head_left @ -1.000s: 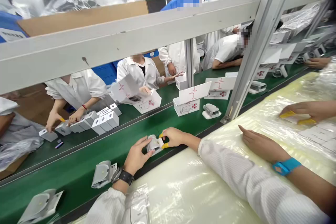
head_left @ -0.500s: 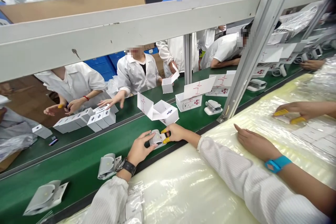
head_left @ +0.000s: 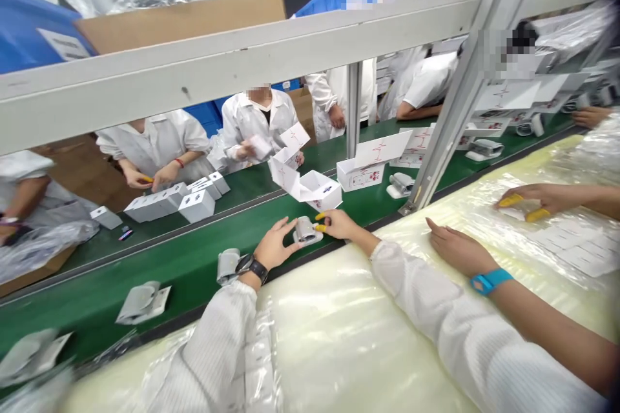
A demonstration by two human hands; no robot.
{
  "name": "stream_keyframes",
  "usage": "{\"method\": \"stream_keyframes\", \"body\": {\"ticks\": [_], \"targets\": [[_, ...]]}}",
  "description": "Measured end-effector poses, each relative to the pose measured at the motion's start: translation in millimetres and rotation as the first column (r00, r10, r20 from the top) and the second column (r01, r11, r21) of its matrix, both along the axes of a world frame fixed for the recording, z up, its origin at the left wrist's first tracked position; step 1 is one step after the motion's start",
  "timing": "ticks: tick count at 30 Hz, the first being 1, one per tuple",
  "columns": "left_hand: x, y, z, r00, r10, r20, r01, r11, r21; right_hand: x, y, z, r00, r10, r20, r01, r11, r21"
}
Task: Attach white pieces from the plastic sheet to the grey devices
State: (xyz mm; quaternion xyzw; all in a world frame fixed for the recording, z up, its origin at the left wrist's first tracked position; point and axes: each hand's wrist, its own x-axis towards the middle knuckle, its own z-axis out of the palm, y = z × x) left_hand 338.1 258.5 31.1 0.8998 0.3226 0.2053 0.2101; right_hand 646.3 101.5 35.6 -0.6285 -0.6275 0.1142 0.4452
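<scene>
A wrist blood pressure monitor (head_left: 305, 230) with a rolled grey cuff sits on a white piece on the green belt, between my hands. On its left is my left hand (head_left: 277, 245), fingers spread, the thumb at the monitor's near edge. My right hand (head_left: 338, 224), with yellow finger cots, is at its right side; thumb and forefinger are apart, the tips close to the cuff. Whether they touch it is hard to tell. Another cuffed monitor (head_left: 227, 266) lies left of my left wrist, partly behind it. An open white box (head_left: 320, 191) stands just beyond my hands.
More monitors (head_left: 141, 302) lie along the green belt (head_left: 186, 284). Open printed boxes (head_left: 361, 175) stand right of centre, near a metal post (head_left: 450, 77). Co-workers handle white boxes (head_left: 197, 204) across the belt. At right, another person's hand (head_left: 455, 246) rests on plastic-wrapped sheets (head_left: 349, 329).
My fingers have loosened from around the monitor, which now sits on the belt. The view has shifted left. Across the belt, a co-worker has brought an open box closer to the middle.
</scene>
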Motion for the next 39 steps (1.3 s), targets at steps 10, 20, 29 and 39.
{"method": "stream_keyframes", "body": {"ticks": [10, 20, 29, 39], "targets": [[-229, -130, 43.4, 0.974, 0.226, 0.021, -0.21, 0.93, -0.301, -209, -8, -0.4, 0.788, 0.609, -0.091, -0.614, 0.788, -0.045], [-309, -192, 8.5, 0.945, 0.298, -0.134, -0.307, 0.95, -0.057, -362, -21, -24.7, 0.604, 0.702, -0.377, -0.794, 0.574, -0.203], [-339, -214, -1.6, 0.969, 0.204, -0.137, -0.214, 0.974, -0.068, -392, -49, -0.4, 0.619, 0.776, 0.12, -0.712, 0.619, -0.332], [-348, -208, -26.4, 0.983, 0.175, -0.057, -0.18, 0.979, -0.093, -436, -70, -8.0, 0.551, 0.776, 0.308, -0.617, 0.627, -0.475]]}}
